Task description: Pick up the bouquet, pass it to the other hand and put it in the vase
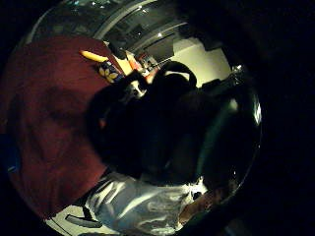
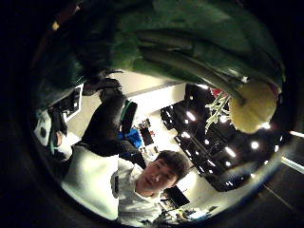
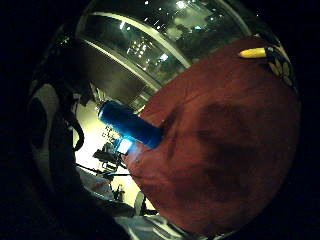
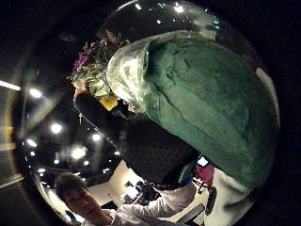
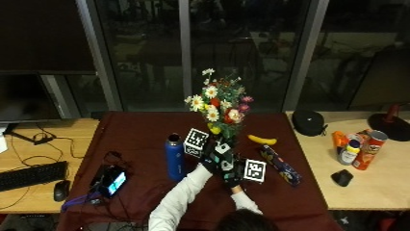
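Note:
In the outside view the bouquet (image 5: 218, 108) stands upright above the middle of the dark red tablecloth (image 5: 137, 134), with white, red and yellow flowers on top. Both hands grip its lower stems, the left hand (image 5: 211, 153) just above the right hand (image 5: 232, 172). The right thumb side palm view shows the green wrap (image 4: 202, 103) close to the palm and the other gloved hand (image 4: 146, 146) curled round it. Green stems (image 2: 190, 52) fill the left thumb side palm view. The tall blue vase (image 5: 174, 156) stands on the cloth just left of the hands, also visible as the blue vase (image 3: 130, 124).
A banana (image 5: 261, 140) and a dark patterned folded umbrella (image 5: 280, 166) lie right of the hands. A phone on a stand (image 5: 112, 180) with cables sits at the cloth's front left. Keyboard (image 5: 29, 175) and mouse (image 5: 61, 189) lie far left, cans and bottles (image 5: 362, 149) far right.

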Action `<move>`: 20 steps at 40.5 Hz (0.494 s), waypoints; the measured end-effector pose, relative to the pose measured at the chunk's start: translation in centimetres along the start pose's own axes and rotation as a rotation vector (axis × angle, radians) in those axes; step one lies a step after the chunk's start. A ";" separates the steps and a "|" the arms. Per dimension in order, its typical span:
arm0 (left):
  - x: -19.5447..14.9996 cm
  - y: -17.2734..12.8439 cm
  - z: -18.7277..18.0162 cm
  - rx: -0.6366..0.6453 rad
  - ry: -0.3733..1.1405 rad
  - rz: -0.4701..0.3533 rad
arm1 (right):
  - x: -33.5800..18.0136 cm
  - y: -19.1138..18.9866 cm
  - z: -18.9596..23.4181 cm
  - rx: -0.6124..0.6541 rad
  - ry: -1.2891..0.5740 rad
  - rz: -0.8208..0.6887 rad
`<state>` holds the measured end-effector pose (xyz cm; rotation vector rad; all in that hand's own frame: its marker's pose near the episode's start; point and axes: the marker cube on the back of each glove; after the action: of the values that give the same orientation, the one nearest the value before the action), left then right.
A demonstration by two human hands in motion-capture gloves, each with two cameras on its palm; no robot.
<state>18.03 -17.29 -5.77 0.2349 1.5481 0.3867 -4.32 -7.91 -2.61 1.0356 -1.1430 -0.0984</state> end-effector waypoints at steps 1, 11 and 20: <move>0.1 0.0 0.0 0.035 0.007 -0.004 | 0.0 0.2 0.3 -0.007 0.006 0.003; 2.6 1.1 -0.7 0.281 -0.038 0.002 | -1.7 2.3 3.4 -0.056 -0.185 0.181; 4.7 1.2 -2.2 0.270 -0.111 0.104 | -3.0 2.9 3.8 -0.259 -0.172 -0.012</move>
<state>15.62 -14.58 -9.67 0.5399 1.4797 0.2400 -9.89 -6.96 -2.49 0.8150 -1.2427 -0.3413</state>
